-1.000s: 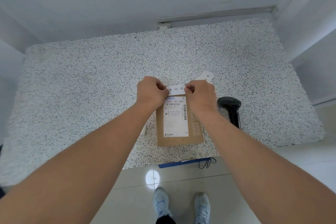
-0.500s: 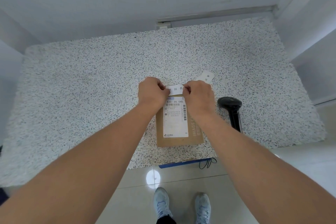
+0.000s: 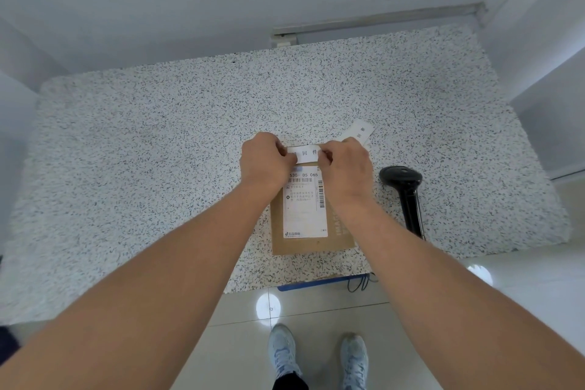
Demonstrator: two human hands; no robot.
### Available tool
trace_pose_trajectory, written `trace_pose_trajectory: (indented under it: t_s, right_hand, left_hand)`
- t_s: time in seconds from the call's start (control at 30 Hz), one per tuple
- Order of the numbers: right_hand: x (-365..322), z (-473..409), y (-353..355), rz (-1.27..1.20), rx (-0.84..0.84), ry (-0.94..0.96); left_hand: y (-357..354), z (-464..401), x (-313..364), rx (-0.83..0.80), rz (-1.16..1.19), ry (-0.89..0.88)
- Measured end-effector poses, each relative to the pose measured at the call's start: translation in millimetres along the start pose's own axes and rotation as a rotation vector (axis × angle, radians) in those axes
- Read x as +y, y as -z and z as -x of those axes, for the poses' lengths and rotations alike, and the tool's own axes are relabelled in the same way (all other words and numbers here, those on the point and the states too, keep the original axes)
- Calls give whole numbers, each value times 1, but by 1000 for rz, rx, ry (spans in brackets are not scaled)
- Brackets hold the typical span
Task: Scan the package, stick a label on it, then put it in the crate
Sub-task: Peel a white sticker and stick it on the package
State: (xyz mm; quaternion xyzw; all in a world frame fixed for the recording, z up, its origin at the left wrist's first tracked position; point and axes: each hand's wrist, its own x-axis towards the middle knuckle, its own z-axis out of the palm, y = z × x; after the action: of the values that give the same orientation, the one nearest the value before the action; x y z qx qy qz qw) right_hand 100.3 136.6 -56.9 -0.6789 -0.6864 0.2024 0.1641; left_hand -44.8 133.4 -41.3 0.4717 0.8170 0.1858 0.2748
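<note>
A flat brown cardboard package point(image 3: 338, 239) lies near the front edge of the speckled table point(image 3: 158, 152), with a white shipping sticker point(image 3: 305, 206) on its top. A small white label point(image 3: 305, 153) with printed characters is held over the package's far edge. My left hand point(image 3: 264, 158) pinches the label's left end and my right hand point(image 3: 346, 165) pinches its right end. Whether the label touches the cardboard is hidden by my fingers. No crate is clearly in view.
A black handheld scanner point(image 3: 403, 187) lies on the table right of the package, its cable hanging off the front edge. Another white label strip point(image 3: 359, 131) lies beyond my right hand. A blue edge point(image 3: 316, 283) shows under the table front. My shoes stand on the tiled floor.
My right hand has slid slightly left along the label, so less of the label shows between my hands. The package and scanner have stayed put.
</note>
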Motion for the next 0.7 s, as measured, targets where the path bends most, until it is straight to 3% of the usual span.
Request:
trace_pose_trajectory:
  t_s: [0.37, 0.7]
  right_hand:
    - [8, -6, -7, -346, 52, -193]
    - [2, -22, -18, -372, -5, -303]
  left_hand:
    - [0, 4, -6, 59, 63, -8]
    - [-4, -4, -6, 93, 25, 88]
